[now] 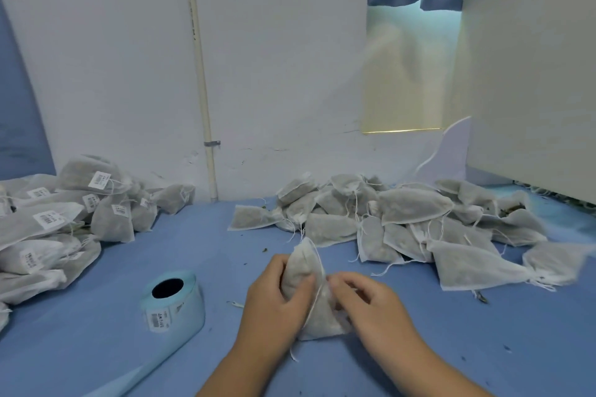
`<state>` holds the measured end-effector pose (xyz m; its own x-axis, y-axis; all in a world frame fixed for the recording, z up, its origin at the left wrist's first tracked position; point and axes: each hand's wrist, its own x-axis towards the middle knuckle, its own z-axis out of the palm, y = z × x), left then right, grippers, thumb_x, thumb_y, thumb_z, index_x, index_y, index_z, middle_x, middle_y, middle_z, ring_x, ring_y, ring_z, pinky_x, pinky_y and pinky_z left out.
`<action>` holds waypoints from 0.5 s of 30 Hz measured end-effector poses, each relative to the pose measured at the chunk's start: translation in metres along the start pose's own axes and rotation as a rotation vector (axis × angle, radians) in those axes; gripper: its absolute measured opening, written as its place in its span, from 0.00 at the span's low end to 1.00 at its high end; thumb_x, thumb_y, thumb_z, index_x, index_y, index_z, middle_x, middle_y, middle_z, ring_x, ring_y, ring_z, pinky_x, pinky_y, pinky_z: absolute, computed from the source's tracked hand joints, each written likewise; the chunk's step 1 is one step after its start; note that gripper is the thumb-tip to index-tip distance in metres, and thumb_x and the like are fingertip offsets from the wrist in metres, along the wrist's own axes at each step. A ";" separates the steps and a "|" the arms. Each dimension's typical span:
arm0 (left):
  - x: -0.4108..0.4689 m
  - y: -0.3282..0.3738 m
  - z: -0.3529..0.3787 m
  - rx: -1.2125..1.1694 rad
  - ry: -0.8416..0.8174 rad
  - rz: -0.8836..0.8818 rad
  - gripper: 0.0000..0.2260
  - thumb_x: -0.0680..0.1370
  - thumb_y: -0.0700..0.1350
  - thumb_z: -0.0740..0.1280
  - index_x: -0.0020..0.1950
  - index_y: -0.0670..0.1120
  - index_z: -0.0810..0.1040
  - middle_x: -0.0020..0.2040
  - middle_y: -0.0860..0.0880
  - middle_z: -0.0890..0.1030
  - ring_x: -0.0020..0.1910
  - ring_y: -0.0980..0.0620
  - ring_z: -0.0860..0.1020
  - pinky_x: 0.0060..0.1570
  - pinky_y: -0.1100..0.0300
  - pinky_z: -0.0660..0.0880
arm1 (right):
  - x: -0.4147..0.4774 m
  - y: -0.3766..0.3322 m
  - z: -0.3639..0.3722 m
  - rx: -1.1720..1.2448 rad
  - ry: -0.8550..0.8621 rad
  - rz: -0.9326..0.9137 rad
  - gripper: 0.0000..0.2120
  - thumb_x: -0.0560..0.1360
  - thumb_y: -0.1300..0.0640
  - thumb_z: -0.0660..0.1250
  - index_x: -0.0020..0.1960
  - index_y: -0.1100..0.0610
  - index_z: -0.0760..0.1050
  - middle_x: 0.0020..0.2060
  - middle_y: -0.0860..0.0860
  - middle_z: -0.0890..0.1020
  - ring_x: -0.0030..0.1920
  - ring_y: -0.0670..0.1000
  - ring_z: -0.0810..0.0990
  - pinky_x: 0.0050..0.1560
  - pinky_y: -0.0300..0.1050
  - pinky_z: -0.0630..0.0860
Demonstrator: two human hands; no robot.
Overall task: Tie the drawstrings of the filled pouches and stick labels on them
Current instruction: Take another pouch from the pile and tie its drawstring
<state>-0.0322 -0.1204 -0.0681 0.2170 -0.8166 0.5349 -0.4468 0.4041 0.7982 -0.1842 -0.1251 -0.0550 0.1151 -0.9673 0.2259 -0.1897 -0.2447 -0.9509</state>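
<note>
your left hand (274, 296) grips the pouch (309, 293) upright on the blue table (483, 348) so your right hand (364, 296) can pinch its drawstring (317, 292); the label roll (174, 303) waits beside your left hand.

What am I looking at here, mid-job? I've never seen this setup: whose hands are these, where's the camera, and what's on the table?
There is no machine: these are a person's two bare hands, filmed by one camera worn on the head, looking down. The left hand grips a filled pouch; the right hand pinches it beside its drawstring. On the blue table lie a label roll at left, a pile of labelled pouches far left, and a pile of unlabelled pouches at right.
</note>
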 end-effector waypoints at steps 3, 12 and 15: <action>-0.004 0.007 0.007 0.063 -0.027 0.078 0.07 0.72 0.54 0.71 0.46 0.62 0.75 0.43 0.61 0.81 0.42 0.62 0.80 0.39 0.72 0.71 | -0.002 -0.006 -0.006 0.076 -0.046 -0.101 0.04 0.74 0.51 0.71 0.48 0.46 0.82 0.43 0.41 0.85 0.45 0.42 0.82 0.46 0.34 0.75; -0.007 0.035 0.004 0.231 0.011 0.214 0.03 0.70 0.54 0.63 0.42 0.60 0.74 0.43 0.62 0.79 0.42 0.61 0.77 0.39 0.72 0.69 | 0.001 -0.015 -0.032 0.095 -0.067 -0.181 0.08 0.74 0.62 0.70 0.40 0.50 0.84 0.33 0.45 0.85 0.35 0.40 0.80 0.40 0.30 0.73; -0.007 0.045 -0.014 0.373 0.012 0.203 0.06 0.71 0.49 0.63 0.42 0.61 0.71 0.43 0.61 0.77 0.44 0.61 0.75 0.39 0.71 0.68 | 0.001 -0.020 -0.032 0.199 -0.097 -0.119 0.07 0.75 0.60 0.69 0.39 0.53 0.80 0.32 0.48 0.84 0.34 0.42 0.80 0.38 0.33 0.74</action>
<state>-0.0415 -0.0907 -0.0319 0.1012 -0.7298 0.6761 -0.7644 0.3779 0.5223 -0.2115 -0.1231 -0.0290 0.2201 -0.9192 0.3264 0.0252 -0.3292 -0.9439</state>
